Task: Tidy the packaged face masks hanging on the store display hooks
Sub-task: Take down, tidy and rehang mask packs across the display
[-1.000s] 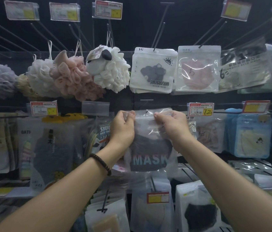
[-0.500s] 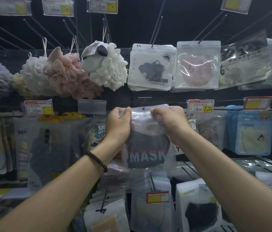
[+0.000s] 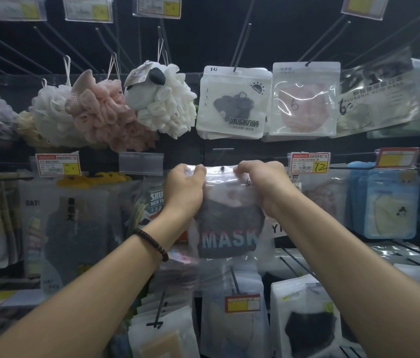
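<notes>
Display: I'm looking up at a black display wall set with long metal hooks, with goods hanging in rows.
Upper row: on the left hangs a white ruffled bath puff with a sheep's face. To its right are a white opaque pouch showing a dark mask and a clear pouch with a pink mask, both fairly square.
Task item: a clear plastic zip pouch holds a dark grey mask lettered MASK. It is in the middle row, dead centre, in front of other packets.
Left hand: my left hand pinches the pouch's top left corner, fingers curled over the header strip. A dark beaded bracelet sits on the wrist.
Right hand: my right hand pinches the top right corner the same way, fingers curled on the plastic.
Price tag: a red-and-yellow price label marked 12 sits just right of the right hand.
Hang hole: a small dark spot on the header lies midway between my hands. I cannot tell whether a hook is already through it.
Long axis: the header runs level, left to right, between the two grips, and the body hangs straight down below.
Key relation: the spot is equally near both hands and the hooks run towards the wall. I judge the next move is a level push straight back, neither corner leading.
Risk: the slack film may buckle at the hole if I draw the corners together.
</notes>
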